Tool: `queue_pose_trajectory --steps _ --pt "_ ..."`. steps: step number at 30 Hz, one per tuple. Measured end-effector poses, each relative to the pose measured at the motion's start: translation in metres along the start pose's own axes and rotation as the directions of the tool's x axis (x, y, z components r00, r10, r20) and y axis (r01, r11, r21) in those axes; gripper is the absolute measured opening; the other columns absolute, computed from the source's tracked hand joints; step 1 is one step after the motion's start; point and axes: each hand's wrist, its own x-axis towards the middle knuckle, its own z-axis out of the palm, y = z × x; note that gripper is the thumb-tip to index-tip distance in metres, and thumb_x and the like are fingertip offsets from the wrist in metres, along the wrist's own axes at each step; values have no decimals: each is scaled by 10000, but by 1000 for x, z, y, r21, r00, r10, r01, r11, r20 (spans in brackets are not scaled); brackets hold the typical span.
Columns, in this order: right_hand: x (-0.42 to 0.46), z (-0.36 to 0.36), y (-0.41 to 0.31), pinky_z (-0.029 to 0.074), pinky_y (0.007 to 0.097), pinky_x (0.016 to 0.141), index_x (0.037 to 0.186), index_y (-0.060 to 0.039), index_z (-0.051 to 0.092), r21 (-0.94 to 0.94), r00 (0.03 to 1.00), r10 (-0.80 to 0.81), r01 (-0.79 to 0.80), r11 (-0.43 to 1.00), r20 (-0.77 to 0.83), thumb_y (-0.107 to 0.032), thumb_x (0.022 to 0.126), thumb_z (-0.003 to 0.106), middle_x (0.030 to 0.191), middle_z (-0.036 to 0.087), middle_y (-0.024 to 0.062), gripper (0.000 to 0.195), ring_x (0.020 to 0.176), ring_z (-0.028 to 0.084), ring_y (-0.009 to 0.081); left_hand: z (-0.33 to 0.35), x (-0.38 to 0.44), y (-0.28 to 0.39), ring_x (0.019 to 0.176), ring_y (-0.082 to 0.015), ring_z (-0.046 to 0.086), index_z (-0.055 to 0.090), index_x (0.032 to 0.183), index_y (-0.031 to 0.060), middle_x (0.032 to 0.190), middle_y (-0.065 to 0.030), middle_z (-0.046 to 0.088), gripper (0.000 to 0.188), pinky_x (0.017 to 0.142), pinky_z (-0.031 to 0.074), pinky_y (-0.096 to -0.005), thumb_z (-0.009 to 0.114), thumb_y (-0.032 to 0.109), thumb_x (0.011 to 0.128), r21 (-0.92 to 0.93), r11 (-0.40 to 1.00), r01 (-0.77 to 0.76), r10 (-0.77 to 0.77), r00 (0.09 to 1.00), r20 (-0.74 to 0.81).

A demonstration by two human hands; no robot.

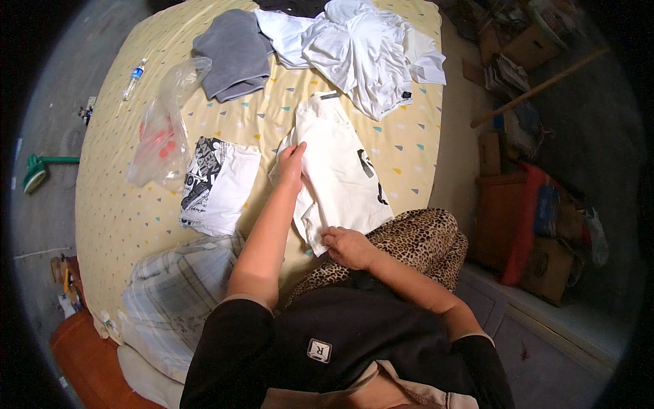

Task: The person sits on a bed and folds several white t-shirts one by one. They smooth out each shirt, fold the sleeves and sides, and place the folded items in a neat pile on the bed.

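A white garment with black print [342,168], which looks like trousers or shorts folded lengthwise, lies on the bed sheet [409,148] in front of me. My left hand [292,162] grips its left edge about halfway along, thumb on top. At the near bottom corner, my right hand [347,247] pinches the hem between thumb and fingers. Left of the garment rests a folded white piece with a black-and-white printed panel [219,186]. Beyond are a grey folded cloth [232,56] and a heap of white clothes [357,51].
On the bed's left side lie a clear plastic bag with red marks [161,140] and a plastic bottle [134,79]. A plaid cloth [173,286] is bunched near my left elbow. Cardboard boxes [544,268] and a wooden pole [541,87] are off to the right.
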Motion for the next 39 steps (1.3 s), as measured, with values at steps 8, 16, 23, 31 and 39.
queue_pose_trajectory --steps 8,16,23,31,39 --pt "-9 -16 -11 536 434 788 1092 -40 609 118 984 79 -61 991 -157 -156 845 625 1043 601 141 273 926 625 346 -11 -31 10 995 -216 648 597 1201 11 1105 -100 679 379 862 524 -343 715 187 886 287 957 41 -127 949 288" --pt "-8 -8 -5 527 462 767 1104 -64 594 95 976 207 -201 975 -61 -156 850 602 981 641 167 270 882 635 373 -45 -29 -49 751 -180 604 637 936 -42 825 -111 664 234 741 500 -338 729 159 860 442 825 -352 460 872 -165" --pt "-3 -14 -24 534 437 810 1146 -73 642 80 996 75 -71 994 -48 -192 833 628 1022 620 151 335 944 621 359 -84 -108 -85 820 -124 566 655 977 6 881 -35 642 231 751 460 -258 735 206 892 298 945 -134 190 967 -168" --pt "-5 -7 -17 527 426 832 1019 -71 644 4 993 101 -101 995 -60 -157 841 659 1028 632 128 197 967 621 345 -72 -135 -88 807 -222 575 693 912 34 951 -110 592 366 725 481 -351 826 326 737 732 641 -229 374 926 -38" --pt "4 -15 -12 542 403 770 1058 -63 641 126 928 251 -224 966 -276 -122 893 645 1015 634 141 175 887 653 332 -83 -144 -91 746 -112 512 618 898 19 818 -7 569 192 684 435 -271 738 161 848 171 978 -116 133 987 -94"
